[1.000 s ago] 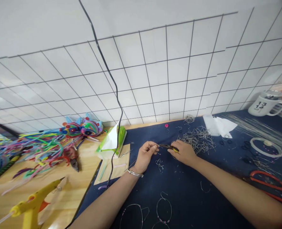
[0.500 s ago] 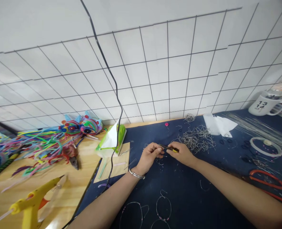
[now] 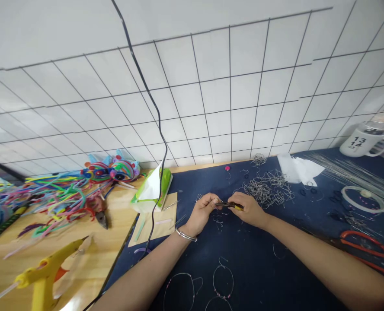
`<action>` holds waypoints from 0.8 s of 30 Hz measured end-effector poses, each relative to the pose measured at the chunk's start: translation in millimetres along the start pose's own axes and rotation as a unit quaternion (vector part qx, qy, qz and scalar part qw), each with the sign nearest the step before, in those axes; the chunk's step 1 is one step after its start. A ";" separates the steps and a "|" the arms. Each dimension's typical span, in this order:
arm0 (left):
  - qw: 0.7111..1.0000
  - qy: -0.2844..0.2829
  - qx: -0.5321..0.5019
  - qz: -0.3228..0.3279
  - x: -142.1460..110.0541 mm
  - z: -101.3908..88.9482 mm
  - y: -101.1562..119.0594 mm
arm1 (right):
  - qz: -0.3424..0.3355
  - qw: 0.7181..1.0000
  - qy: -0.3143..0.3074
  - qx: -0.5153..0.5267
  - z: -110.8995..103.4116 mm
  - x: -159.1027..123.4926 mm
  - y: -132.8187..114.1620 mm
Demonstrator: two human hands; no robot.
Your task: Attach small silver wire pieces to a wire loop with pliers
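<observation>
Because the hands meet near the middle of the head view, much of what passes between them is hard to make out. The right hand (image 3: pixel 248 210) has its fingers wrapped around the dark-and-yellow handles of the pliers (image 3: pixel 225 204), hiding most of the grip, while the metal nose points left. The left hand (image 3: pixel 204 214) has thumb and forefinger pressed together at that nose; whatever they pinch is covered or too small to tell. Just right of the hands, a wire tangle (image 3: pixel 270 188) lies on the dark cloth (image 3: pixel 250 263), too snarled for single pieces to be followed. Bottom centre, a beaded loop (image 3: pixel 213 283) shows whole, but another below it is cut by the frame edge. The glue gun (image 3: pixel 44 268) at lower left is cropped too, as is the phone (image 3: pixel 4 173) at the left edge. A black cable (image 3: pixel 159 125) runs down from the top and crosses the green tissue packet (image 3: pixel 167 178), masking a strip of it; a white tissue (image 3: pixel 152 185) sticks out of the packet's top. On the right, a shallow round dish (image 3: pixel 362 211) holds a pale disc (image 3: pixel 365 194) and tiny pinkish specks that cannot be identified. The white mug (image 3: pixel 352 144) at far right wears a lid (image 3: pixel 375 126), so its contents are out of sight. Below the dish, the orange handles (image 3: pixel 363 247) of a tool show, its other end blurred near the right forearm.
</observation>
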State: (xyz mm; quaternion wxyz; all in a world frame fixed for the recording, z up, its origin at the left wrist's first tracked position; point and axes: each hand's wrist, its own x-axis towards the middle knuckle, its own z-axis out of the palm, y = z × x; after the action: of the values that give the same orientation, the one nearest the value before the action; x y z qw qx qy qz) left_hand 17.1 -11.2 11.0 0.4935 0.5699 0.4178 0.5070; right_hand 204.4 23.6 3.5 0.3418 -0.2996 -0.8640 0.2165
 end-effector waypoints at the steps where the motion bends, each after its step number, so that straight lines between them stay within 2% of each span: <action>1: 1.000 -0.005 0.000 0.001 0.2 -0.4 0.4 | -0.001 1.000 0.000 0.000 0.1 -0.1 0.1; 6: 0.999 -0.024 0.030 0.004 1.9 -4.2 0.1 | -0.016 1.000 -0.006 -0.012 -0.2 -0.4 -2.7; 9: 0.998 0.011 0.066 0.017 3.0 -7.6 -2.6 | -0.007 1.000 -0.003 -0.024 -1.2 0.1 -3.0; 12: 0.995 0.053 0.081 0.034 4.4 -11.2 -5.3 | 0.046 0.998 0.006 -0.044 -3.6 1.5 1.9; 16: 0.993 0.079 0.078 0.039 6.1 -14.0 -7.2 | 0.106 0.992 -0.005 -0.069 -8.2 4.0 11.4; 24: 0.985 0.131 0.083 0.076 7.3 -14.4 -7.1 | 0.102 0.989 -0.021 -0.102 -12.8 4.7 13.9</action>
State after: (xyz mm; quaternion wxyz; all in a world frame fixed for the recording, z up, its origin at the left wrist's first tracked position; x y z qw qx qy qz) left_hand 4.0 -0.9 5.2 0.3454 0.5682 0.4748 0.5766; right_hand 216.1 39.0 6.2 0.2675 -0.4151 -0.8534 0.1669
